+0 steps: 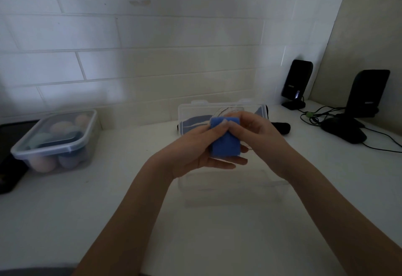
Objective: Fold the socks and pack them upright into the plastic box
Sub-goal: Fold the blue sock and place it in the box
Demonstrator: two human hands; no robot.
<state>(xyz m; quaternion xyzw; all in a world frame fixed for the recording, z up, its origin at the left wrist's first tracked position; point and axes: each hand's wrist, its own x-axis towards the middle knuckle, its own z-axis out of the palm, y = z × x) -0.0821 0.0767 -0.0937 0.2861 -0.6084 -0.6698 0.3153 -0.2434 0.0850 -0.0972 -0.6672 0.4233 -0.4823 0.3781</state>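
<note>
Two bare hands meet above the middle of the white worktop [108, 221], both closed on one folded blue sock [225, 140]. The left hand [195, 153] cradles the small bundle from below, with its fingers stretched out under it and its thumb pressed on the upper edge; the right hand [256, 136] pinches the top of the bundle from the other side. Under the hands stands a clear plastic box [228, 190], its walls faint against the worktop, and behind them its open lid [195, 112] shows a grey-blue piece of cloth through the plastic. A black sock [281, 127] lies on the worktop just right of that lid. Well apart on the left sits a closed clear container [54, 140] holding rounded pastel things in pink, teal and blue; what they are cannot be told. At the far right two black speakers [297, 83] stand near the tiled wall [152, 36], with dark cables [315, 116] trailing between them.
</note>
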